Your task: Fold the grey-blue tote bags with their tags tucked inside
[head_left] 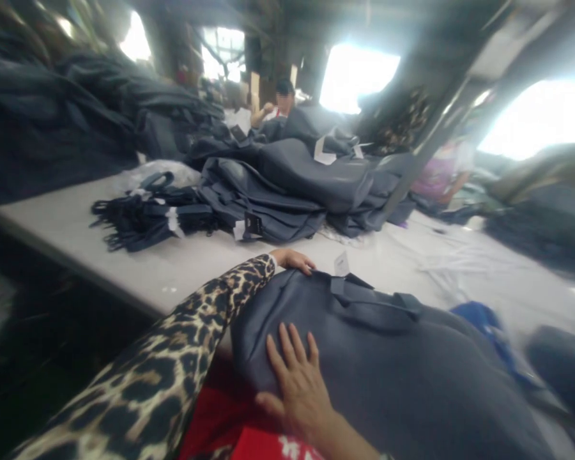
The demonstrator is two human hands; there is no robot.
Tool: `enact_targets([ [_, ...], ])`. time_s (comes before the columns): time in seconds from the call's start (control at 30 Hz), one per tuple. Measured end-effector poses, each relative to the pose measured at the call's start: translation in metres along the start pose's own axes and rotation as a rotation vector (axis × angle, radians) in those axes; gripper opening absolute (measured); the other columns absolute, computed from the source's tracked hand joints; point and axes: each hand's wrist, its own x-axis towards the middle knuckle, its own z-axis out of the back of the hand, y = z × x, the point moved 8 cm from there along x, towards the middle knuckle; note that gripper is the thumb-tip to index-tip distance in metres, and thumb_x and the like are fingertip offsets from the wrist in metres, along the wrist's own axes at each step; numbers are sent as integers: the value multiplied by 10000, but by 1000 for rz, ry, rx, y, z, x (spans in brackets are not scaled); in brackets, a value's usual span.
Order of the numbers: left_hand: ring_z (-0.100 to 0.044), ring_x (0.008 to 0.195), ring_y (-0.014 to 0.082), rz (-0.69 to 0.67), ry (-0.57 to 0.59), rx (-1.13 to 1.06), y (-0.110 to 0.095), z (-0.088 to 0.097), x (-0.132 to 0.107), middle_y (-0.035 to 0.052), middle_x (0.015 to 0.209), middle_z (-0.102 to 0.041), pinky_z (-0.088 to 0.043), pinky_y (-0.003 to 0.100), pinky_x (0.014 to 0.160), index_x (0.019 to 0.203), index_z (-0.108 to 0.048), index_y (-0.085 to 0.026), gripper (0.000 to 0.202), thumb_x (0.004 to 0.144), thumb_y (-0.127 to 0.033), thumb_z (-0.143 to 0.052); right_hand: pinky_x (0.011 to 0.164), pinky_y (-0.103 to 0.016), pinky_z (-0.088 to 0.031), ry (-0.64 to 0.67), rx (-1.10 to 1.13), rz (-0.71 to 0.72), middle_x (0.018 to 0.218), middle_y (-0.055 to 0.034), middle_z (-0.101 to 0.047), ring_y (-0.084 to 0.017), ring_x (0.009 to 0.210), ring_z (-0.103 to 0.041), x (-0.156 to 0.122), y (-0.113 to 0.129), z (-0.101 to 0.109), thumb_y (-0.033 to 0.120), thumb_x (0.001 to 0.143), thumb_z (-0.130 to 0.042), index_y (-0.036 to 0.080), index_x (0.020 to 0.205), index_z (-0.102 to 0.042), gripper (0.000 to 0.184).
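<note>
A large dark blue-grey bag [388,358] lies in front of me at the table's near side, its short handle [378,303] on the upper side. White and dark tags [342,263] stick up near that handle. At the bag's far left edge, my left hand [294,260] has its fingers bent over the material; its thumb is hidden. My right hand [301,390] rests palm down on the bag's left part, fingers spread and holding nothing.
Similar bags [311,172] are heaped across the pale table [138,268], beside a bundle of dark straps [158,214]. A blue item [482,316] lies right of my bag. One person [282,105] is behind the heap, another [441,169] at right. A slanting post [441,121] rises there.
</note>
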Motion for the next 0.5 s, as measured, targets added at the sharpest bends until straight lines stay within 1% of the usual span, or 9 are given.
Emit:
enact_targets([
  [0.03, -656, 1007, 217, -13, -51, 46, -9, 2, 2, 85, 1198, -639, -582, 407, 851, 1210, -613, -156, 313, 967, -353, -628, 1170, -718, -133, 0, 39, -22, 1658, -114, -85, -379, 1517, -96, 3, 2, 2, 629, 943, -524, 293, 1608, -83, 866],
  [0.1, -644, 1045, 225, -57, -189, 143, -29, 4, 3, 87, 1239, -627, -569, 420, 889, 1212, -619, -173, 305, 971, -359, -618, 1193, -680, -121, 21, 120, -46, 1661, -81, -96, -336, 1525, -85, 5, 3, 17, 599, 986, -462, 314, 1605, -110, 768],
  [0.17, -612, 1129, 248, -116, -347, 247, -50, -1, -3, 94, 1301, -600, -530, 469, 967, 1224, -618, -187, 308, 969, -362, -619, 1206, -621, -188, 88, 189, -30, 1657, -47, -153, -298, 1522, -139, 1, 0, 40, 592, 1010, -412, 353, 1590, -187, 667],
  [0.23, -528, 1268, 282, -176, -493, 346, -65, -14, -14, 118, 1398, -541, -434, 533, 1077, 1289, -585, -196, 330, 977, -304, -595, 1190, -583, -278, 170, 197, 10, 1636, -43, -249, -294, 1496, -249, -12, -10, 64, 628, 1001, -404, 378, 1563, -278, 628],
  [0.3, -393, 1402, 289, -225, -612, 424, -71, -32, -25, 123, 1512, -445, -300, 537, 1178, 1400, -500, -213, 409, 992, -196, -498, 1157, -591, -334, 207, 99, 57, 1604, -68, -326, -331, 1458, -334, -33, -29, 79, 676, 966, -437, 376, 1549, -323, 666],
  [0.37, -292, 1469, 265, -250, -685, 477, -66, -50, -32, 101, 1590, -359, -192, 508, 1230, 1478, -409, -229, 505, 983, -132, -408, 1120, -593, -384, 176, -78, 115, 1573, -101, -369, -367, 1419, -392, -55, -52, 79, 701, 932, -485, 359, 1562, -299, 740],
  [0.43, -288, 1475, 268, -248, -705, 517, -56, -66, -33, 99, 1599, -357, -141, 519, 1239, 1486, -403, -216, 518, 974, -135, -388, 1070, -543, -449, 82, -254, 163, 1545, -133, -400, -372, 1376, -455, -72, -72, 68, 704, 898, -545, 326, 1581, -243, 837],
  [0.5, -319, 1460, 282, -240, -695, 544, -45, -76, -30, 113, 1584, -386, -123, 540, 1235, 1471, -435, -199, 516, 962, -128, -385, 1021, -503, -488, -24, -376, 195, 1512, -164, -437, -364, 1318, -526, -83, -84, 53, 727, 860, -582, 284, 1591, -210, 932],
])
